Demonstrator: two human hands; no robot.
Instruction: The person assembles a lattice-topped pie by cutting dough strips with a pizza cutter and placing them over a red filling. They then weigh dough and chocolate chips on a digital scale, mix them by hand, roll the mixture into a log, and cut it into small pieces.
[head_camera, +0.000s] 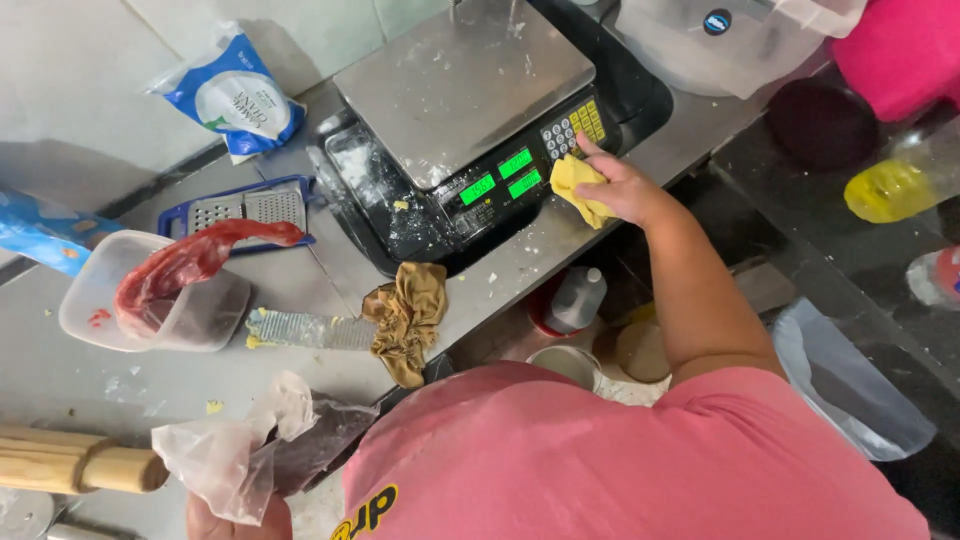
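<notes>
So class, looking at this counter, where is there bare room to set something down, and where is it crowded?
The weighing scale's steel platter is bare except for crumbs. Bare counter lies between the plastic tub and the rolling pin. It is crowded around the grater, brown rag and the right hand holding a yellow cloth at the keypad.

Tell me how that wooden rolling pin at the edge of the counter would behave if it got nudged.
The rolling pin is a round wooden cylinder lying on its side, so it would probably roll rather than slide. It looks solid, so likely stiff and fairly heavy. The crumpled plastic bag in the left hand lies beside its end and might stop it.
</notes>
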